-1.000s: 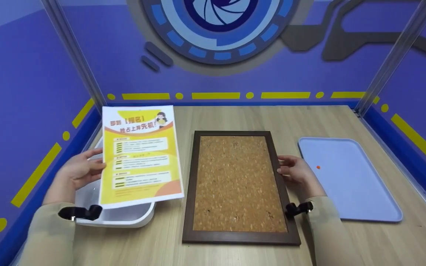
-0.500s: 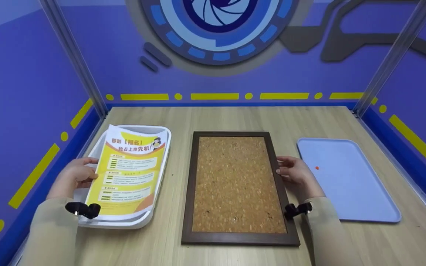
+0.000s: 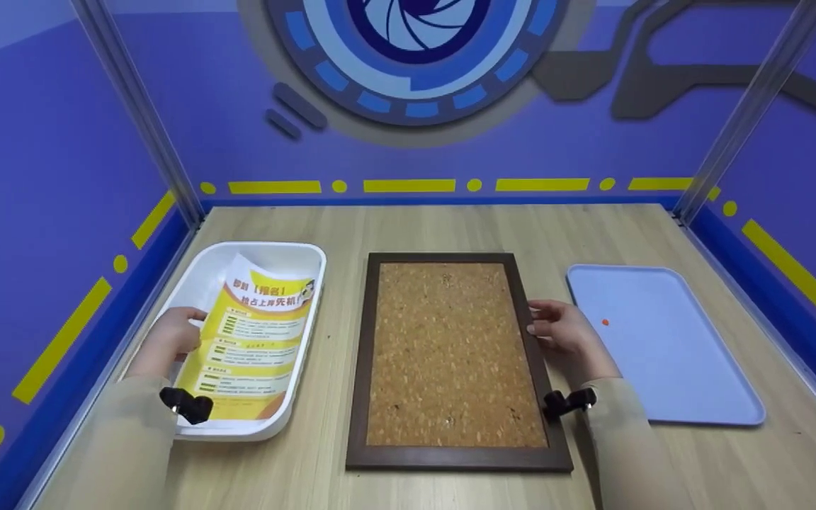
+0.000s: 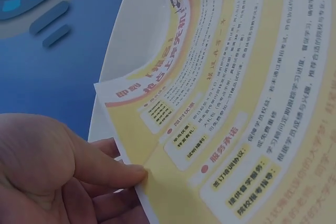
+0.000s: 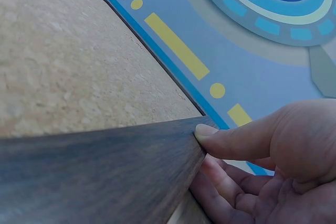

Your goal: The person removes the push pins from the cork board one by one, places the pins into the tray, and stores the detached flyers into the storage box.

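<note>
A yellow-and-white printed flyer lies bent inside the white basin on the left. My left hand pinches its left edge; in the left wrist view the thumb lies over the flyer and the other fingers go behind it. A cork board in a dark brown frame lies flat in the middle. With thumb on top and fingers at the side, my right hand grips the frame's right edge. The right wrist view shows the thumb pressing on the brown frame.
To the right is a shallow light-blue tray with a small orange-red dot on it. All stand on a wooden table with blue-purple panels behind and at both sides.
My left hand has lowered the flyer from above the basin down into it, then shifted it slightly right. My right hand stays at the frame's edge.
</note>
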A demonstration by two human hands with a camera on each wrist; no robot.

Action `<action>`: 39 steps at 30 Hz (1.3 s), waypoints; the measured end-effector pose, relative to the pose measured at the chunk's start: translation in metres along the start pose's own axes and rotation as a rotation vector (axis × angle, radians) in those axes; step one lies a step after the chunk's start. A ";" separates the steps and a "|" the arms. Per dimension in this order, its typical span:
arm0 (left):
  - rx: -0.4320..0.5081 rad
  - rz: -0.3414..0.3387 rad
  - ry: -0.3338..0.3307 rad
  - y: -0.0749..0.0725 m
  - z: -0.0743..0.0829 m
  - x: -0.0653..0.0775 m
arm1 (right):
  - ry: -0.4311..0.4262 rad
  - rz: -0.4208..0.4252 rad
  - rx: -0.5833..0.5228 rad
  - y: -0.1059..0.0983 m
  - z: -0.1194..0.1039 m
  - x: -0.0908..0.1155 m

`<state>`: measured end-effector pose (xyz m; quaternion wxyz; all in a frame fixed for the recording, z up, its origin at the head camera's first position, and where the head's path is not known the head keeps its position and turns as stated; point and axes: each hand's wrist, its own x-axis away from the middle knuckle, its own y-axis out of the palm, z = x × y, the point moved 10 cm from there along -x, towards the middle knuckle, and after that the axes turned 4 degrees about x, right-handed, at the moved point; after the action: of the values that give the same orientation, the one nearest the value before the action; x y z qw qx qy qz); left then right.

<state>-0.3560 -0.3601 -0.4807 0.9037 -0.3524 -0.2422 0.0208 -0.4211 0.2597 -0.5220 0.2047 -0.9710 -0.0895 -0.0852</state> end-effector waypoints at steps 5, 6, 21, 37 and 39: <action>-0.106 0.020 0.030 0.001 0.008 0.004 | 0.004 0.000 -0.001 0.000 0.000 0.000; -0.122 0.024 0.032 0.001 0.010 0.005 | 0.007 -0.002 -0.004 0.001 0.000 0.000; -0.310 0.043 0.011 0.011 0.032 0.020 | -0.003 -0.016 0.010 0.002 0.001 -0.001; -0.329 0.213 0.312 0.046 0.167 0.039 | 0.054 -0.005 0.152 -0.009 -0.033 -0.010; -0.349 0.208 0.355 0.053 0.187 0.041 | 0.042 0.007 0.178 -0.013 -0.050 -0.014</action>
<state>-0.3973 -0.1940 -0.3789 0.8507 -0.5238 -0.0424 0.0095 -0.4432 0.2488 -0.4752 0.2923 -0.9473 -0.0888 -0.0966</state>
